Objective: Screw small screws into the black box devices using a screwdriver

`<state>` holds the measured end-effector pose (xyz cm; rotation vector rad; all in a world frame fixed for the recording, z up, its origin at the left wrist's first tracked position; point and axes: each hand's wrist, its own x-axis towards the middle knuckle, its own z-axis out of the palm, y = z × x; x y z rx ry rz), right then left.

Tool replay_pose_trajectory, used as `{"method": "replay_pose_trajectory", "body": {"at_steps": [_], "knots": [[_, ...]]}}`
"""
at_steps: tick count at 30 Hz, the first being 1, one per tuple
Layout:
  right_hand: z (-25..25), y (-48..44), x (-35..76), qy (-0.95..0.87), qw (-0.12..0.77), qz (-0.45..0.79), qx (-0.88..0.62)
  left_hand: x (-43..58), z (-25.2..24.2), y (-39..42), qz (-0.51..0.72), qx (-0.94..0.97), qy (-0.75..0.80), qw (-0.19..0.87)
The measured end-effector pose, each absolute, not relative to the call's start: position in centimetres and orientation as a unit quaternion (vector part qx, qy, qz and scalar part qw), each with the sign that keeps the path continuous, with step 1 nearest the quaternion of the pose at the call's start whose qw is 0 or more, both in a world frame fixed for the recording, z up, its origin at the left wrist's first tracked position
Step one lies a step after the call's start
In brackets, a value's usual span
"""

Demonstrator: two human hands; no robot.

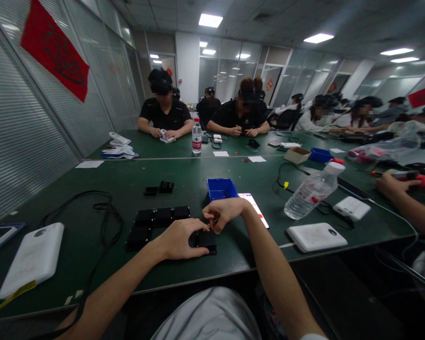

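A small black square box (206,241) lies on the green table in front of me. My left hand (179,238) grips it from the left, with the thumb at the near edge and the fingers at the far edge. Over the far edge of that box, my right hand (225,213) is closed in a pinch, and whatever is between its fingertips is too small to make out. Several similar black boxes (163,216) sit in rows left of my hands. Just beyond my right hand stands a blue bin (219,183) with small dark pieces inside.
Two black parts (166,187) lie behind the boxes. A lit phone (258,211) rests beside the bin. Right of it are a tilted water bottle (311,191) and a white power bank (317,237). Another power bank (31,259) and a black cable (108,208) lie left. Co-workers sit around.
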<state>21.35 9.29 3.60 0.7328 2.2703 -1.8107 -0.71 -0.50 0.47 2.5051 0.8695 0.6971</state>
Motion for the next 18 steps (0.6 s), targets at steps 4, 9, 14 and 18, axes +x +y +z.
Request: {"method": "replay_pose_trajectory", "body": {"at_steps": [4,9,14,18], "knots": [[3.54,9.33,21.29,0.762,0.075,-0.595,0.246,-0.74,0.46,-0.46,0.247,0.896,0.312,0.199],[3.51,9.40,21.27,0.765,0.075,-0.592,0.244,-0.79,0.50,-0.56,0.245,0.895,0.313,0.202],[3.67,9.40,21.23,0.763,0.078,-0.594,0.243,-0.68,0.58,-0.60,0.240,0.894,0.315,0.209],[3.68,9.40,21.16,0.757,0.078,-0.599,0.250,-0.71,0.53,-0.46,0.230,0.893,0.317,0.221]]}}
